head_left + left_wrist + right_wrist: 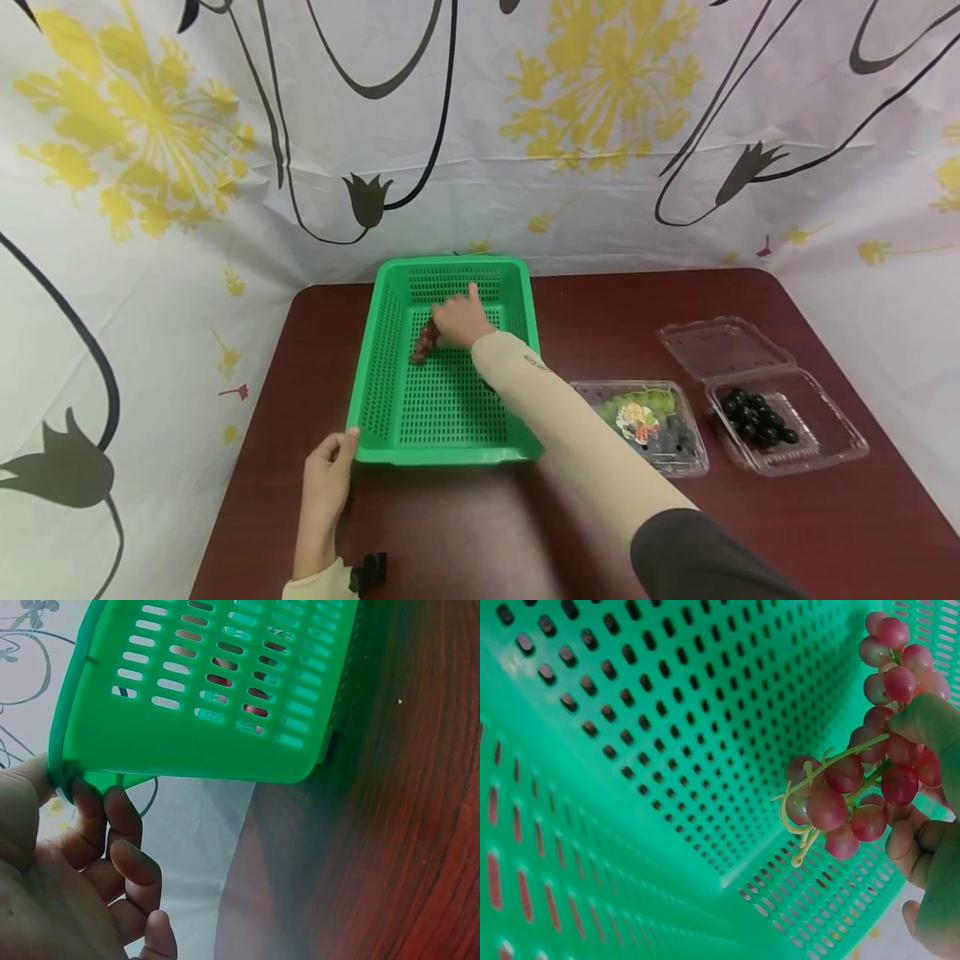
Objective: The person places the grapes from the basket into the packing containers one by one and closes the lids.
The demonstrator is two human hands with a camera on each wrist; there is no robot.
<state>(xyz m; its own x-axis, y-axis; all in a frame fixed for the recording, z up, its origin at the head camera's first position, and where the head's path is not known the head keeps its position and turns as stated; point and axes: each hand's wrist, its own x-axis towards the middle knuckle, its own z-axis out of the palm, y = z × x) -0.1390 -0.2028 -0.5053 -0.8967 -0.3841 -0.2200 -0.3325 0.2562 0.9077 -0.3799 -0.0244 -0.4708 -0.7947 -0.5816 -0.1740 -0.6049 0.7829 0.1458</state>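
Observation:
A green perforated plastic basket (450, 457) stands on the dark red table. At its near left corner my left hand (326, 483) pinches the rim between thumb and fingers; in the left wrist view the other fingers (142, 877) curl loosely below the rim. My right hand (461, 319) reaches into the basket toward its far half and holds a bunch of red grapes (840, 780) between thumb and fingers. Its green stem (847, 754) shows in the right wrist view. My forearm hides part of the basket's right side.
Right of the basket lies a clear clamshell box (675, 429) with green and dark grapes under a fruit label. Beyond it, another clear clamshell (832, 433) stands with its lid raised back and black grapes (757, 417) inside. A patterned cloth (465, 167) hangs behind the table.

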